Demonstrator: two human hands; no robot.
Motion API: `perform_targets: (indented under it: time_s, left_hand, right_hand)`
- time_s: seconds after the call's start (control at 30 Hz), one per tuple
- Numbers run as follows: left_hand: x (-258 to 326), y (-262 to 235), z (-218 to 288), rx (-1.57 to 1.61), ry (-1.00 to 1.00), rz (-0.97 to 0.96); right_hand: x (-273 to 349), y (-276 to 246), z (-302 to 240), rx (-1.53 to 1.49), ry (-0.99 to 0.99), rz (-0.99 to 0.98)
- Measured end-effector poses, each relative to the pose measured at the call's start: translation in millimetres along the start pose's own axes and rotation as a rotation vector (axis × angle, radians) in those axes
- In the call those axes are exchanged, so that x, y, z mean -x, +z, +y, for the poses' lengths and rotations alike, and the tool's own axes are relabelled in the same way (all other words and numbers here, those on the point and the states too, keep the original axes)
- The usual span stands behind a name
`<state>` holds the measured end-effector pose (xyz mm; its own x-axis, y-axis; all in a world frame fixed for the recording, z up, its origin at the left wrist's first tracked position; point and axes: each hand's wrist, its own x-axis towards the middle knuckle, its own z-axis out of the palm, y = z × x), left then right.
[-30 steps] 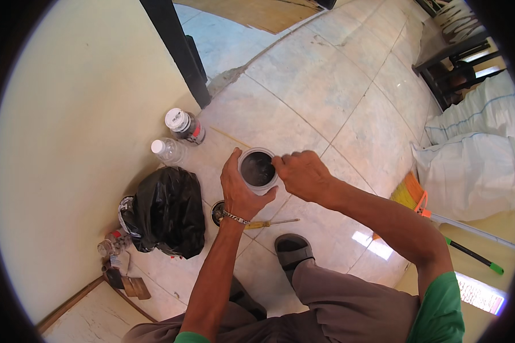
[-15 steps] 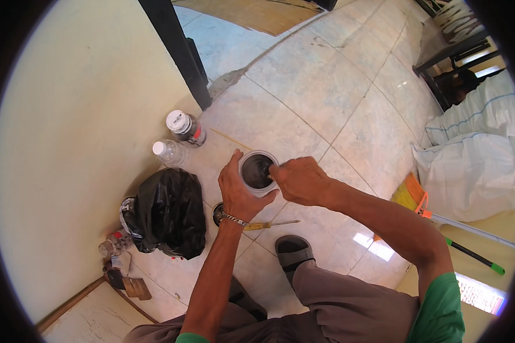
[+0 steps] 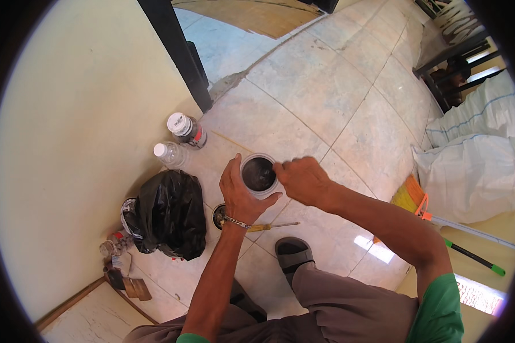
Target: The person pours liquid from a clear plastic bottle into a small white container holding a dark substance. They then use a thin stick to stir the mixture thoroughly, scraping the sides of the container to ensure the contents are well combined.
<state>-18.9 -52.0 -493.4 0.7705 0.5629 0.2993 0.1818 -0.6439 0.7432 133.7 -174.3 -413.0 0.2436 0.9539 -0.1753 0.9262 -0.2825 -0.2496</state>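
Left hand (image 3: 240,194) curls round the tub (image 3: 261,195), right hand (image 3: 304,180) clenched just beside it.

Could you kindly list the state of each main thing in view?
Plastic cup, open, dark contents inside
Left hand, curled around the cup
Right hand, closed at the cup's rim
Clear bottle, capped, upright
Dark jar, lid on, upright
Screwdriver, lying on the floor
Black bag, crumpled

Cup (image 3: 258,155) pale, contents (image 3: 257,175) black; bag (image 3: 174,214) black; sleeves (image 3: 438,308) green; broom (image 3: 405,197) orange and yellow; sacks (image 3: 469,177) white, blue-striped.
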Motion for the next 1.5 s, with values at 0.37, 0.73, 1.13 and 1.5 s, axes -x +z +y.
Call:
perform_targets:
  time_s: [0.37, 0.73, 1.13, 1.5]
  left_hand:
    - [2, 2, -6, -0.011, 0.042, 0.012]
    - [5, 0, -9, -0.026, 0.048, 0.025]
    - [4, -1, -3, -0.077, 0.066, 0.041]
    - [5, -1, -1, -0.146, 0.05, 0.062]
  right_hand:
    - [-4, -3, -8, -0.023, 0.003, -0.05]
    - [-7, -12, -13, -0.053, 0.042, -0.172]
    - [-5, -7, -13, -0.131, 0.061, -0.109]
    - [-5, -8, -13, -0.074, 0.041, -0.19]
